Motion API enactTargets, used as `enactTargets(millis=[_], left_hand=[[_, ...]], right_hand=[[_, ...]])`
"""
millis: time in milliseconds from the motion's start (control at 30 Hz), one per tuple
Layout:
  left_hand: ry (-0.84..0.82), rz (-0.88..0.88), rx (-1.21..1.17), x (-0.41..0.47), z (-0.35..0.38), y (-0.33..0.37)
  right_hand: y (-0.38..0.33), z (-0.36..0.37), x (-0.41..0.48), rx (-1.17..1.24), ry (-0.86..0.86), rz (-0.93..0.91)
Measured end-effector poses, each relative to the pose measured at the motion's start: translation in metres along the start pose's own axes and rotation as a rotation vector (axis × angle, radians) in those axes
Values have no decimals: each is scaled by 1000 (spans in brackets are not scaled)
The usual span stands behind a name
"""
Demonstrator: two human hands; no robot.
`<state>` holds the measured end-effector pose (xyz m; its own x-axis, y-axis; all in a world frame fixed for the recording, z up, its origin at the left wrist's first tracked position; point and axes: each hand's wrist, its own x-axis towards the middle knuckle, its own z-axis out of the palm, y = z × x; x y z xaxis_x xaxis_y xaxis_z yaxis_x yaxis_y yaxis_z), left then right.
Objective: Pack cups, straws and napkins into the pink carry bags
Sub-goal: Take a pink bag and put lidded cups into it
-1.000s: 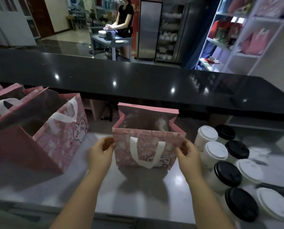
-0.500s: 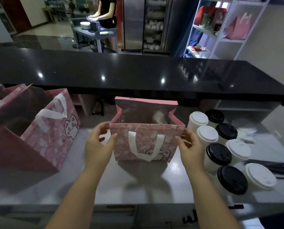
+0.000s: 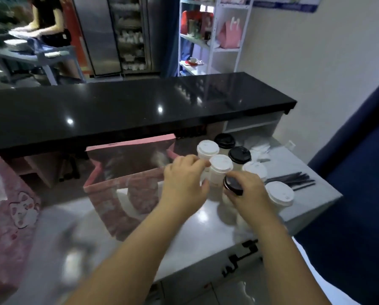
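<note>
An open pink carry bag [image 3: 127,183] with a white handle stands in the middle of the grey counter. Right of it is a cluster of lidded cups. My left hand [image 3: 184,183] curls round the side of a white-lidded cup [image 3: 220,166]. My right hand [image 3: 248,190] grips a black-lidded cup [image 3: 232,184] from above and the side. Other cups with white lids [image 3: 207,148] [image 3: 280,193] and black lids [image 3: 239,154] stand around them. Black straws [image 3: 292,179] lie at the right. White napkins [image 3: 259,148] lie behind the cups.
A second pink bag [image 3: 12,205] with a cat print stands at the left. A raised black countertop [image 3: 140,106] runs behind the work surface. The grey counter's edge [image 3: 316,208] drops off at the right. A person works at a table in the far background.
Both hands let go of the pink bag's sides and moved right to the cups. The view swung right and closer.
</note>
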<state>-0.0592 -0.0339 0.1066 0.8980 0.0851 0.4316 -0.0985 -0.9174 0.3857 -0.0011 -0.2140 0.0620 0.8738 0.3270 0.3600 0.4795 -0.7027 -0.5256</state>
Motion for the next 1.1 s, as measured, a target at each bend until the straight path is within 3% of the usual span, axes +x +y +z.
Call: enactTargets(millis=[133,267,367,433,567,800,967,1100], left_hand=[[-209,76,47,-8,61,27],[-413,39,93,-29,108,25],[-456,-2,103,-38,122,20],[-452,-35,85,-41,126,19],[-433,-92,52,-47,129,17],[-357,-104,19,-49,114,30],[-68,-17,-165,-14,68,46],[82,-24,-144,20,24,41]], right_hand=[[35,-6,-41,-210,-84,169],[60,4,-62,-312,-232,418],[70,12,-67,-334,-295,440],[73,17,-70,-326,-247,422],[67,22,-67,-240,-124,414],[58,18,-55,-152,-201,419],[47,-15,-58,-126,-188,204],[23,-41,-39,-75,-127,-1]])
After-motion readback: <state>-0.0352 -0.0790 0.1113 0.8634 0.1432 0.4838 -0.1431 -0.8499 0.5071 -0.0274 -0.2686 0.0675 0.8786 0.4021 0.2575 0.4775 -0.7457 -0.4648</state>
